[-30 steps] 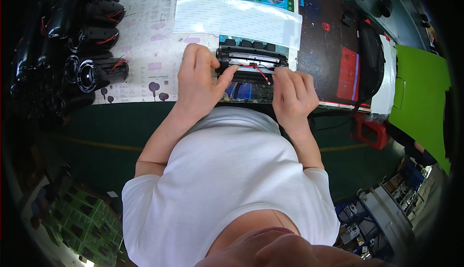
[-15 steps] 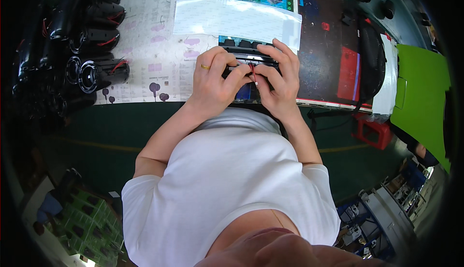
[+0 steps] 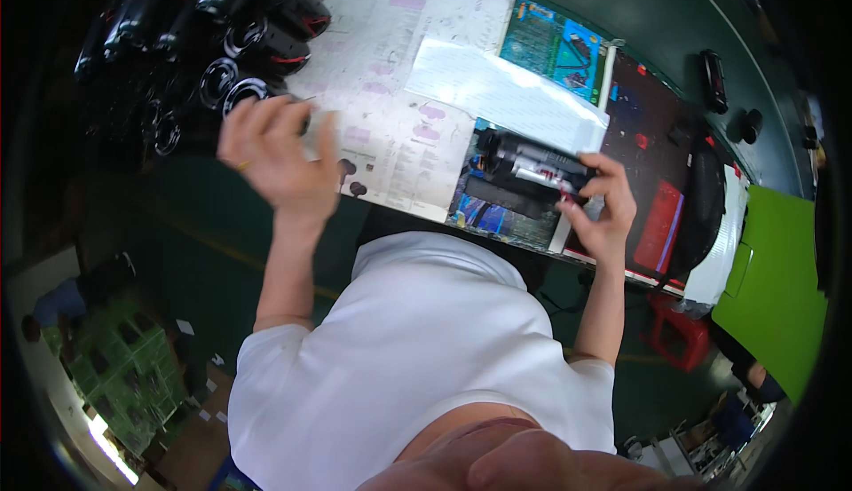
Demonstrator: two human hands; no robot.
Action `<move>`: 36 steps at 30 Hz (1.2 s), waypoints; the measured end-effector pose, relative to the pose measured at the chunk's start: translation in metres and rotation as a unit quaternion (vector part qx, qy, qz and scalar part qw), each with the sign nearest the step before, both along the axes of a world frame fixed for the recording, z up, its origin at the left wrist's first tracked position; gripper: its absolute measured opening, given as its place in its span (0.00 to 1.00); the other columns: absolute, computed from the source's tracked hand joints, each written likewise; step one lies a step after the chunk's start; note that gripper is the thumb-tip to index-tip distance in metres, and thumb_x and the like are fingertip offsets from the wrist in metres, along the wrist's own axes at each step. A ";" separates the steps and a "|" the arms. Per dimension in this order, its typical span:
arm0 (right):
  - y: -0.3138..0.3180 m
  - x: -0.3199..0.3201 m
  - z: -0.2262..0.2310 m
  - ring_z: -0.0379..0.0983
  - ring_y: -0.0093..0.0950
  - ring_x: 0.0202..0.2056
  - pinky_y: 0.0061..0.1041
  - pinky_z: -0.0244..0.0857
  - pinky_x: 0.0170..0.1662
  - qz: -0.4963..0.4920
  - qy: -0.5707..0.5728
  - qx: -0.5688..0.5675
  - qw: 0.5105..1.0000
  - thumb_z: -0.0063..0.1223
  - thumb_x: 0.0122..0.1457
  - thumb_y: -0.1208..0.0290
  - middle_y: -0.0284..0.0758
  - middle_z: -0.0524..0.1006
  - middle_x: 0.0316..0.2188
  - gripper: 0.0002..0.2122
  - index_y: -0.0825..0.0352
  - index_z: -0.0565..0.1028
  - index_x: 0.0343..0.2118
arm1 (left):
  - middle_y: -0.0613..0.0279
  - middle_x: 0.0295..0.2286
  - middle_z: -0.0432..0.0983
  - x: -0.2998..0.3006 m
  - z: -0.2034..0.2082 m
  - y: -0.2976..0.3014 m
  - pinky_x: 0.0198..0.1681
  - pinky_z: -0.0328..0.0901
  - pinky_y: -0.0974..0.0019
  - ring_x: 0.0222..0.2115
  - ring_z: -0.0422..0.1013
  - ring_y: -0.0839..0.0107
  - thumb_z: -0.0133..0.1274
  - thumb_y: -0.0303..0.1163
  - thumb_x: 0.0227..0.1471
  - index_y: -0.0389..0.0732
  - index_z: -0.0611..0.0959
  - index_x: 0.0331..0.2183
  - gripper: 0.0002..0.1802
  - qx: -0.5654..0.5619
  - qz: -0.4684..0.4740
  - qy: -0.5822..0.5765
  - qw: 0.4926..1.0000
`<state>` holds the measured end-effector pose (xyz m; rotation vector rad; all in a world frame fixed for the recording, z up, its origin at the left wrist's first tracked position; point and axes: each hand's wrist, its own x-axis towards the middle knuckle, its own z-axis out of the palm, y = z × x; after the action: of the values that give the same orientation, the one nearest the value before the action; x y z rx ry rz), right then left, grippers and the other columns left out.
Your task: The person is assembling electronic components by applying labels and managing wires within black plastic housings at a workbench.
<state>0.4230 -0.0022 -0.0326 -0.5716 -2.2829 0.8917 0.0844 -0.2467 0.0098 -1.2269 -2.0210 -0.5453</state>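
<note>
My right hand (image 3: 608, 202) grips the right end of a black electronic unit (image 3: 537, 167) between thumb and fingers. The unit is long, with a pale strip and red wires showing on it, and lies tilted over the front of the bench. Out to the left, my left hand (image 3: 280, 154) is blurred by motion, thumb apart from the fingers, and nothing shows in it. Its fingertips are in front of a glossy black cylindrical housing (image 3: 244, 91) with a ringed open end; whether they touch it I cannot tell.
Several more black housings (image 3: 288, 56) with red wires crowd the far left. A clear plastic sheet (image 3: 506, 91) lies across the printed paper (image 3: 382, 74) on the bench. To the right are a black pouch-like item (image 3: 697, 207), a green panel (image 3: 772, 287) and a red stool (image 3: 679, 336).
My left hand has let go of the unit and swung left to the housings. The right hand keeps hold of the unit's end. The whole view has turned and shifted.
</note>
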 end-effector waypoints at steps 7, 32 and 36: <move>0.175 -0.069 -0.058 0.79 0.22 0.43 0.24 0.71 0.51 -0.218 0.104 -0.157 0.958 0.78 0.51 0.68 0.32 0.85 0.43 0.18 0.67 0.81 0.41 | 0.56 0.40 0.78 -0.031 0.014 -0.028 0.51 0.66 0.54 0.48 0.68 0.52 0.72 0.31 0.54 0.36 0.82 0.45 0.20 -0.077 0.081 -0.004 0.994; -0.057 -0.047 0.017 0.72 0.52 0.62 0.45 0.69 0.63 0.045 -0.029 0.021 0.998 0.77 0.51 0.52 0.49 0.71 0.66 0.43 0.69 0.70 0.66 | 0.72 0.31 0.76 0.053 -0.019 0.019 0.37 0.64 0.76 0.31 0.68 0.83 0.64 0.23 0.61 0.39 0.81 0.42 0.09 0.253 -0.137 -0.711 0.642; -0.060 -0.056 0.012 0.75 0.50 0.57 0.44 0.70 0.60 0.023 0.000 0.021 1.000 0.80 0.47 0.59 0.47 0.76 0.59 0.40 0.69 0.73 0.63 | 0.70 0.31 0.76 0.081 -0.028 0.034 0.39 0.66 0.75 0.32 0.70 0.82 0.65 0.26 0.62 0.39 0.79 0.40 0.10 0.202 -0.153 -0.767 0.589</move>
<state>0.3666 -0.0624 -0.0205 -0.5034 -2.3174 0.8641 0.1653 -0.2124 -0.0187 -0.6714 -2.4746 -2.8212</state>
